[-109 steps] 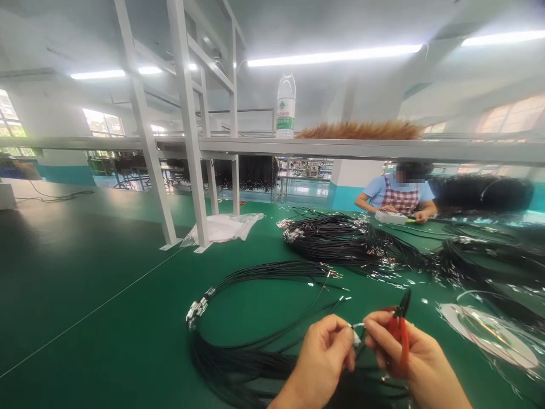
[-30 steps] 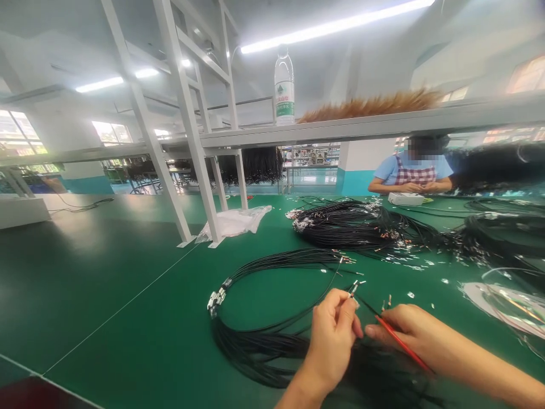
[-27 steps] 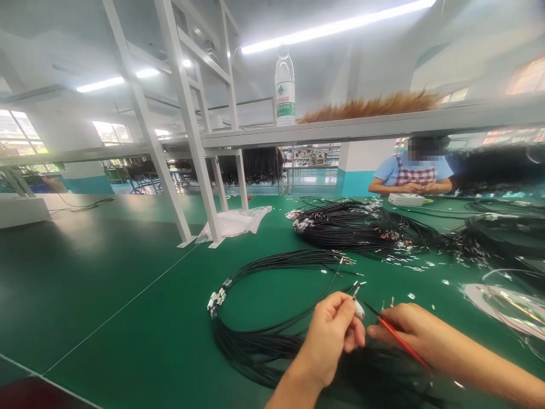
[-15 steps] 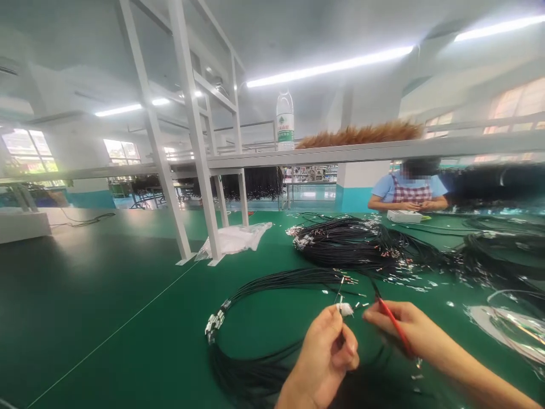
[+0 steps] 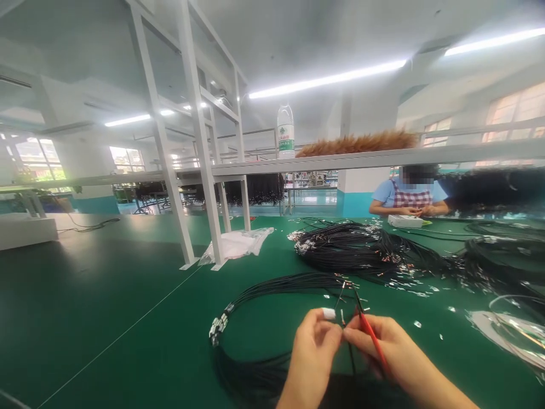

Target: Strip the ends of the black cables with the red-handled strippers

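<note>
On the green tabletop (image 5: 140, 335), a looped bundle of black cables (image 5: 281, 284) lies at nine o'clock from the hands, silver connectors (image 5: 219, 325) on its left bend. Next, the left hand (image 5: 313, 349) has its thumb and white-covered index finger apart, the thumb tip beside a single black cable (image 5: 351, 359); I cannot tell whether its fingers pinch it. The cable trails toward six o'clock between both hands. The right hand (image 5: 394, 343) keeps its fingers closed around red-handled pliers (image 5: 374, 339), tips toward eleven o'clock, while a pale disc (image 5: 485, 324) lies at three o'clock
</note>
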### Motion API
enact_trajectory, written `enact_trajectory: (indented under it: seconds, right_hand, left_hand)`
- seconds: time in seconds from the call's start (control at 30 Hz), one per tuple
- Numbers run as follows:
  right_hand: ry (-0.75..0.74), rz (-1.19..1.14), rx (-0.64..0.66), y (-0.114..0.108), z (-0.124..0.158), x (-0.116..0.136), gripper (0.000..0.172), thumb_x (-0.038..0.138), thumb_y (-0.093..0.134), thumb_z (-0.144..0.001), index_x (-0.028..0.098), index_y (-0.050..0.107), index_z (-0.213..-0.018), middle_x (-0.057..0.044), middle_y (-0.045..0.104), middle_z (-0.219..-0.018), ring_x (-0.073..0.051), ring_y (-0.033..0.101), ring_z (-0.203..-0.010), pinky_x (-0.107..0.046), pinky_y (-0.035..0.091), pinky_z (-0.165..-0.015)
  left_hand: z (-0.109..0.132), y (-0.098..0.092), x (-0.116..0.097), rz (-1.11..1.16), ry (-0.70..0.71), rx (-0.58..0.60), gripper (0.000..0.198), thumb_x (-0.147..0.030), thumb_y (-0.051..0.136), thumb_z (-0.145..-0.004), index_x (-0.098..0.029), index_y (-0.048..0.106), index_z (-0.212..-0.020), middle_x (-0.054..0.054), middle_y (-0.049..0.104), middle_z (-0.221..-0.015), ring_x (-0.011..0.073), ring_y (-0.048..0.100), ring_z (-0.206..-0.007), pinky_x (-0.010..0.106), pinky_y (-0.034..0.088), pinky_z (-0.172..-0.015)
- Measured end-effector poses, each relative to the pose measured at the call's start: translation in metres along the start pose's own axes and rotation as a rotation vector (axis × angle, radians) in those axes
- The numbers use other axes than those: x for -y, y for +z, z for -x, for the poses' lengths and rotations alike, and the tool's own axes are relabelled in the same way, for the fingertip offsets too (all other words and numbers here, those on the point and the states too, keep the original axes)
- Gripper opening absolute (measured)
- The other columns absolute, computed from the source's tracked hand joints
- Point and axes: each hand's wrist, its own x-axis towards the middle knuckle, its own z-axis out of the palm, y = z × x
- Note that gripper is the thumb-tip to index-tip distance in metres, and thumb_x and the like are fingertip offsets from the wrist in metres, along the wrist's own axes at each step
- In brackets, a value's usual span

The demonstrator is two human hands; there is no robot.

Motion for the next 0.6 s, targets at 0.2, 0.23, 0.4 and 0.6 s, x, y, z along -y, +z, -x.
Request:
enact_trajectory:
  seconds: [0.2, 0.23, 0.4, 0.6]
  right_hand:
    - [-0.253, 0.429, -0.135, 0.020, 0.016, -0.002, 0.027, 0.041, 0.057, -0.075, 0.020, 0.051, -0.058, 0.005, 0.047, -0.052, -0.013, 0.040, -0.051, -0.023, 0.031, -0.048]
    - [-0.276, 0.501, -0.137, 0.022, 0.018, -0.004, 0.025, 0.038, 0.055, -0.077, 0.021, 0.052, -0.060, 0.004, 0.051, -0.053, -0.014, 0.043, -0.052, -0.023, 0.033, -0.050]
    - [-0.352, 0.686, -0.175, 0.026, 0.020, -0.012, 0.022, 0.034, 0.049, -0.082, 0.023, 0.053, -0.063, 0.001, 0.062, -0.058, -0.017, 0.052, -0.054, -0.022, 0.036, -0.050]
    - [-0.395, 0.688, -0.210, 0.028, 0.023, -0.016, 0.023, 0.036, 0.051, -0.082, 0.023, 0.056, -0.064, 0.002, 0.063, -0.055, -0.017, 0.056, -0.051, -0.021, 0.038, -0.047]
  left_hand:
    - [0.018, -0.008, -0.009, -0.084, 0.071, -0.160, 0.040, -0.024, 0.075, -0.066, -0.015, 0.057, -0.101, 0.004, 0.064, -0.082, 0.0157, 0.060, -0.076, 0.025, 0.047, -0.070]
    - [0.019, -0.008, -0.009, -0.086, 0.071, -0.178, 0.039, -0.023, 0.074, -0.066, -0.015, 0.057, -0.100, 0.004, 0.064, -0.080, 0.0158, 0.061, -0.076, 0.025, 0.048, -0.070]
    - [0.023, -0.010, -0.007, -0.112, 0.066, -0.267, 0.042, -0.023, 0.073, -0.065, -0.013, 0.057, -0.102, 0.006, 0.067, -0.076, 0.0177, 0.064, -0.074, 0.026, 0.049, -0.070]
    - [0.028, -0.014, -0.010, -0.117, 0.028, -0.278, 0.045, -0.022, 0.075, -0.062, -0.012, 0.059, -0.102, 0.009, 0.071, -0.076, 0.0206, 0.067, -0.076, 0.027, 0.050, -0.073]
